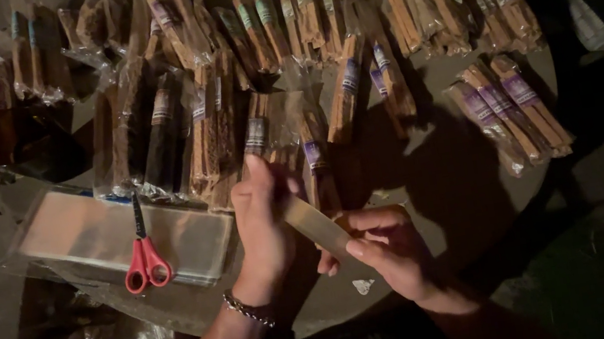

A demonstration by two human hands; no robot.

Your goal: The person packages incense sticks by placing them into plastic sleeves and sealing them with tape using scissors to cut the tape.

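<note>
Left hand (pixel 263 230) and right hand (pixel 386 250) pinch a clear packet (pixel 317 229), apparently holding a wooden stick, just right of the red scissors (pixel 146 263). The slick film could slip from the fingers onto the counter (pixel 454 184), probably because the light is dim.
</note>
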